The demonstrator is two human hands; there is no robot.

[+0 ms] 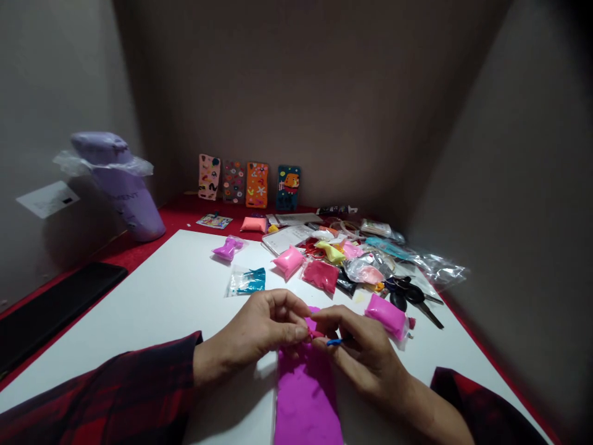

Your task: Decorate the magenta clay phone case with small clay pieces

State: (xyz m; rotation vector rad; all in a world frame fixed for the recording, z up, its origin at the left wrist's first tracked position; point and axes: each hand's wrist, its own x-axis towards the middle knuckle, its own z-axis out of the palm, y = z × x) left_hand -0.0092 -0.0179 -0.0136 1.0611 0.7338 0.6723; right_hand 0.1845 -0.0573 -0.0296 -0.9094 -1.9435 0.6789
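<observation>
My left hand [266, 327] and my right hand [359, 349] meet above a flat magenta clay slab [306, 392] lying on the white board [176, 296]. Both pinch a small red bit of clay [314, 334] between their fingertips. My right hand also grips a thin blue tool [334, 341], its tip poking out under the fingers. Both hands are closed. Dark red plaid sleeves cover my forearms.
Several clay packets lie beyond the hands: purple [228, 248], teal [248, 281], pink [288, 261], crimson [320, 275], magenta [386, 316]. Black scissors [412, 296] lie at the right. Decorated phone cases [250, 183] lean on the back wall. A lilac container [123, 185] stands left.
</observation>
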